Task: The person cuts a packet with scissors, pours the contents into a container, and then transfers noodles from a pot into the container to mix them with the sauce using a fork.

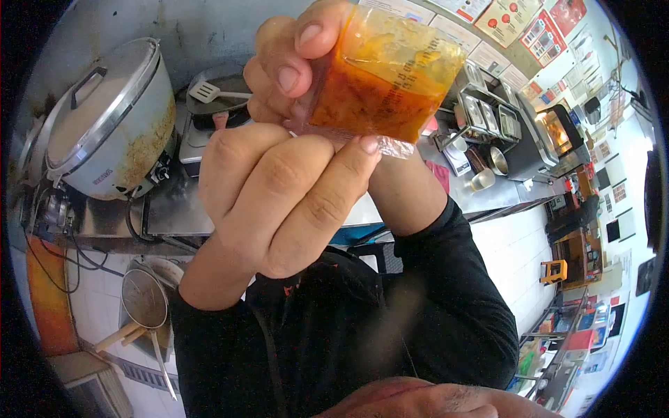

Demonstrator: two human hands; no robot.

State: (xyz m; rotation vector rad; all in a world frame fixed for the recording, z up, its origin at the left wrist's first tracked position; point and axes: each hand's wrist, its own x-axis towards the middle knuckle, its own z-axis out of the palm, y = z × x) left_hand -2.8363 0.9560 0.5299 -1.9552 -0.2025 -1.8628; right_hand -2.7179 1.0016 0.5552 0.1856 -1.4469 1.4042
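Note:
A clear plastic sachet (pixel 387 94) is held up close to the camera, with orange-brown sauce in its lower part and dark print on the film. My right hand (pixel 289 70) is closed on the sachet's left edge, its fingers curling around from behind; part of this hand is hidden by the sachet. Below, my left hand (pixel 279 198) is closed, knuckles towards me, with a fingertip against the crinkled lower edge of the sachet. What lies inside its curled fingers is hidden.
A large lidded cooker (pixel 111 125) stands left on the steel counter (pixel 181 212). Behind my hands, a slotted spatula (pixel 216 93) rests across a pan. Right are a metal rack (pixel 481 111), a scale (pixel 456 159) and a lit oven (pixel 554 129). Strainers (pixel 144 298) sit low left.

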